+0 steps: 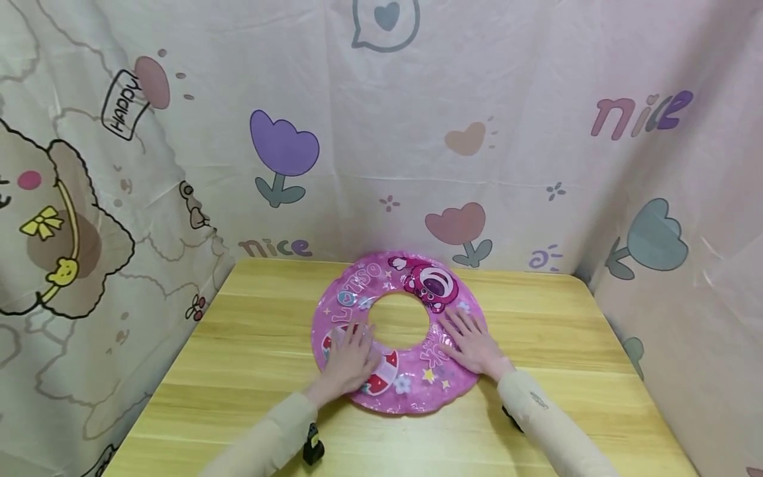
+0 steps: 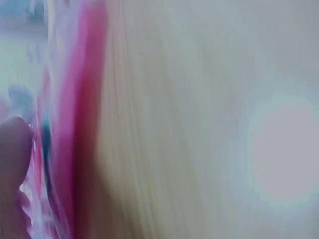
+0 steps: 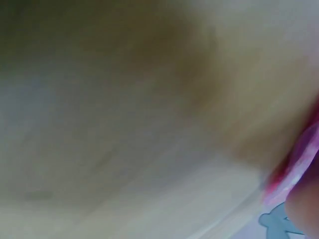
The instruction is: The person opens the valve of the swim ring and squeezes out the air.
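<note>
Two hands upon one ring, head view. The glossy pink ring (image 1: 411, 381) lies at the far middle of the wooden table (image 1: 548, 324), its far rim meeting the printed cloth (image 1: 357, 152) or nearly so. From where I stand, the left hand (image 1: 350, 361) rests palm down on the ring's near left part, the right hand (image 1: 473, 344) on its right part; the fingers of both are extended and somewhat apart, clamped on nothing. Such opposed placing, with the hole between, probably shares the pressure and keeps the ring from sliding. A black device (image 1: 312, 445) sits by the left cuff, presumably strapped there to watch that hand.

Left wrist view. The ring's pink edge borders the blurred table; one digit lies against the shiny surface, and how the other fingers lie I cannot tell.

Right wrist view. Mostly blurred table, with a strip of ring, part of the hand and some cloth; finger spacing cannot be told.
</note>
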A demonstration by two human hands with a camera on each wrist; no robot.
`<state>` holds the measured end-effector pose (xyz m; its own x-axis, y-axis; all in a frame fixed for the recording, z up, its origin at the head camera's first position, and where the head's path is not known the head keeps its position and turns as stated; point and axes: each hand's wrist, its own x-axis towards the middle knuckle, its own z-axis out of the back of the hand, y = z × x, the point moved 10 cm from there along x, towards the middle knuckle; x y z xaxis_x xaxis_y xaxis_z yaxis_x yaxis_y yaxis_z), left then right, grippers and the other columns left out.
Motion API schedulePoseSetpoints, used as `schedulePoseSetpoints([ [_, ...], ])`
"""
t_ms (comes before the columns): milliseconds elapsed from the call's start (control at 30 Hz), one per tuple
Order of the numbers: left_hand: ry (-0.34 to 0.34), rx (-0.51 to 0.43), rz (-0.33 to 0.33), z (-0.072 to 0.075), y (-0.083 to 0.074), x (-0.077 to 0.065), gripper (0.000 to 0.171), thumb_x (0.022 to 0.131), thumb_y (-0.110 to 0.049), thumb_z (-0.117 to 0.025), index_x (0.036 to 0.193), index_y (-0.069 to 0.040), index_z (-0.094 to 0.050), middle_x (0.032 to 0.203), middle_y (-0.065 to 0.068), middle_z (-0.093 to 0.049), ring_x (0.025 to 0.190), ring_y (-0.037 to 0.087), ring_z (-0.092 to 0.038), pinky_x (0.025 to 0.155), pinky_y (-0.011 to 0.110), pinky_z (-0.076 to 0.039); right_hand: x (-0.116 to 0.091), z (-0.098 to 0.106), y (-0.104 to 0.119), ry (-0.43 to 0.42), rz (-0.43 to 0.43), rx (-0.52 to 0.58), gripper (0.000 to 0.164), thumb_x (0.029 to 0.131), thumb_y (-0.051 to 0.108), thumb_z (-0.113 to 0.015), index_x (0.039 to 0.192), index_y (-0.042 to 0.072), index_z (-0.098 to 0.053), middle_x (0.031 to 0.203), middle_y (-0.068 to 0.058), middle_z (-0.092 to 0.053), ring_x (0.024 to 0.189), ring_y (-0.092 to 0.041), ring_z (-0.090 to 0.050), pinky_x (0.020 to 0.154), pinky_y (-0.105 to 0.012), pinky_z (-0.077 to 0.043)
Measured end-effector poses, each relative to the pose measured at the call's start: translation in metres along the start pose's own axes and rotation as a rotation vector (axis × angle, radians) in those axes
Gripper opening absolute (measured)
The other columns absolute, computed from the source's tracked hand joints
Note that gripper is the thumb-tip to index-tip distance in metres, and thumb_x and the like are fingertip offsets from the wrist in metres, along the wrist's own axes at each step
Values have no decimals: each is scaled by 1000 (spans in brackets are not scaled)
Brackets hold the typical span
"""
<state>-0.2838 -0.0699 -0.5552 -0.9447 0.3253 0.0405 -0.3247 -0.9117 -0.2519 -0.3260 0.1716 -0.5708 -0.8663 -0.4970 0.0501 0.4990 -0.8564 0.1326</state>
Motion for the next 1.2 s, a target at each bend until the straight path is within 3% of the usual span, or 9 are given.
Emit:
schedulePoseSetpoints([
  [167, 79, -44, 33, -20, -25, -9, 103, 91, -80, -38, 161, -8, -18, 169, 22, -3, 158, 41, 0, 119, 75, 6, -5, -6, 12, 22, 58, 73, 72, 103, 56, -43, 161, 17, -25, 168, -18, -20, 155, -44, -16, 125, -64, -12],
  [400, 58, 49, 35, -35, -25, -12, 103, 88, -85, -38, 162, -16, -18, 170, 21, 1, 158, 39, 3, 118, 77, 5, -10, -11, 15, 25, 3, 18, 75, 100, 59, -46, 160, 19, -27, 169, -13, -21, 156, -39, -19, 125, -64, -14],
  [733, 38, 76, 27, -34, -27, -11, 100, 88, -85, -35, 162, -18, -23, 169, 22, -6, 158, 40, -2, 118, 78, 1, -11, -6, 18, 9, 4, -26, 74, 100, 58, -49, 159, 17, -31, 168, -14, -25, 155, -40, -23, 124, -65, -17],
  [867, 14, 70, 6, -28, -29, -11, 100, 88, -84, -37, 161, -17, -24, 169, 23, -6, 158, 42, -4, 116, 80, 0, -11, -5, 16, 20, 2, -24, 75, 100, 58, -47, 160, 17, -27, 169, -14, -20, 156, -39, -18, 126, -63, -13],
  [1067, -31, 84, 29, -18, -18, -13, 99, 87, -85, -39, 161, -22, -25, 170, 20, -9, 156, 44, -9, 115, 81, 0, -13, -2, 18, 56, -6, 12, 73, 102, 57, -44, 161, 20, -24, 170, -13, -13, 158, -37, -10, 127, -62, -9],
  [1200, 1, 70, 50, -21, -11, -17, 96, 87, -86, -37, 161, -27, -23, 170, 19, -6, 157, 44, -5, 116, 80, 2, -17, -6, 21, 102, -3, -6, 71, 102, 58, -42, 161, 21, -25, 170, -12, -15, 158, -39, -11, 127, -63, -10],
])
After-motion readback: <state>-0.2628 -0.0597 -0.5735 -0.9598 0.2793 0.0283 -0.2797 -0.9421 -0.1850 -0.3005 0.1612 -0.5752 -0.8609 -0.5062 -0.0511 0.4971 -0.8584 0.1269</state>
